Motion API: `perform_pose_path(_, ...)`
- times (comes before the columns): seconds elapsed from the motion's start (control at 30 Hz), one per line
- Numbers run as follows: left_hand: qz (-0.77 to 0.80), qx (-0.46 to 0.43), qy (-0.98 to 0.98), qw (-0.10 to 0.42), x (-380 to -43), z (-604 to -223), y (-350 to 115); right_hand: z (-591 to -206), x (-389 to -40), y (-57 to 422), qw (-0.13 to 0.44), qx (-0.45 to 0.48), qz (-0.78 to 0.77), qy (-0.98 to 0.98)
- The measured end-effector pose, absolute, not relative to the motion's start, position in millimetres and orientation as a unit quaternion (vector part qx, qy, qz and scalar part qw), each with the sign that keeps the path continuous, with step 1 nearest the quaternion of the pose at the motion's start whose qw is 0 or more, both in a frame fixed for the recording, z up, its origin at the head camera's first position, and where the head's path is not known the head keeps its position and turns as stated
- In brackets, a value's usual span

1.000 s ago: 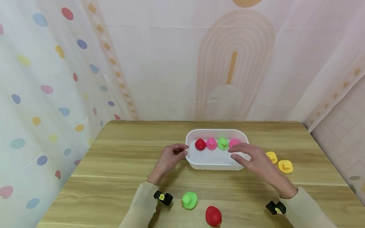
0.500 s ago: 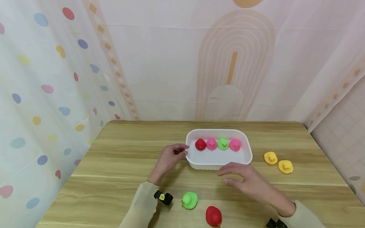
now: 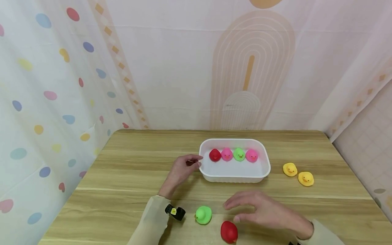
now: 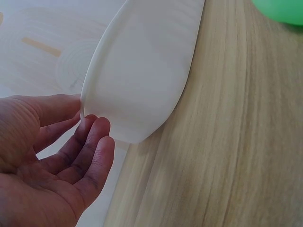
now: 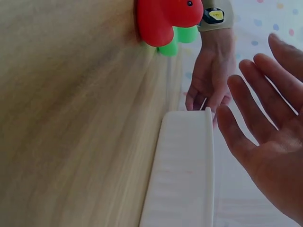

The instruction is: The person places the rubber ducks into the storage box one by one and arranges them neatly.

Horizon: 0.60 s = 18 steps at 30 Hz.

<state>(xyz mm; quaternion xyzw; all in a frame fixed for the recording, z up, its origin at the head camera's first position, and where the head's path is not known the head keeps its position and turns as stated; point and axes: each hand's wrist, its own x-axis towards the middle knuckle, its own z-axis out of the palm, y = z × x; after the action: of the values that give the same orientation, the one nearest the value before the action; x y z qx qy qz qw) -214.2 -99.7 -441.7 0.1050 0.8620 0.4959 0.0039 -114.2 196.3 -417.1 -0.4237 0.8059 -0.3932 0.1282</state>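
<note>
My left hand (image 3: 181, 170) pinches the left rim of a white plastic tray (image 3: 234, 179), thumb on one side of the wall and fingertips on the other in the left wrist view. A red rubber duck (image 3: 215, 155), a pink duck (image 3: 227, 154), a green duck (image 3: 239, 154) and another pink duck (image 3: 252, 156) stand in a row inside it. My right hand (image 3: 260, 209) is over the table in front of the tray, fingers spread and holding nothing. Just below its thumb sits a loose red duck (image 3: 229, 232), with a loose green duck (image 3: 203, 215) to the left.
Two yellow ducks (image 3: 290, 169) (image 3: 306, 179) sit on the wooden table (image 3: 134, 170) to the right of the tray. A patterned curtain (image 3: 171, 68) hangs behind the table's back edge and along its left side.
My right hand has drawn back from the tray's right end toward the loose red duck, uncovering the right-hand pink duck. My left hand and the tray have stayed in place.
</note>
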Motion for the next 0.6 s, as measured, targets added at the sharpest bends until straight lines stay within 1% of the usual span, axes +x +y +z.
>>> perform_pose_path(0.1,0.497,0.104,0.861,0.003,-215,-442,-100,-417,-113,196,0.165,-0.433,-0.385,0.798)
perform_pose_path(0.17,0.497,0.104,0.862,0.002,-215,-442,-100,-418,-113,196,0.177,-0.445,-0.377,0.793)
perform_pose_path(0.3,0.497,0.103,0.862,0.003,-214,-442,-100,-422,-114,195,0.186,-0.474,-0.371,0.777)
perform_pose_path(0.4,0.495,0.103,0.862,0.004,-213,-441,-100,-426,-115,195,0.183,-0.500,-0.362,0.765)
perform_pose_path(0.6,0.492,0.102,0.864,0.005,-213,-442,-100,-433,-114,193,0.230,-0.505,-0.374,0.743)
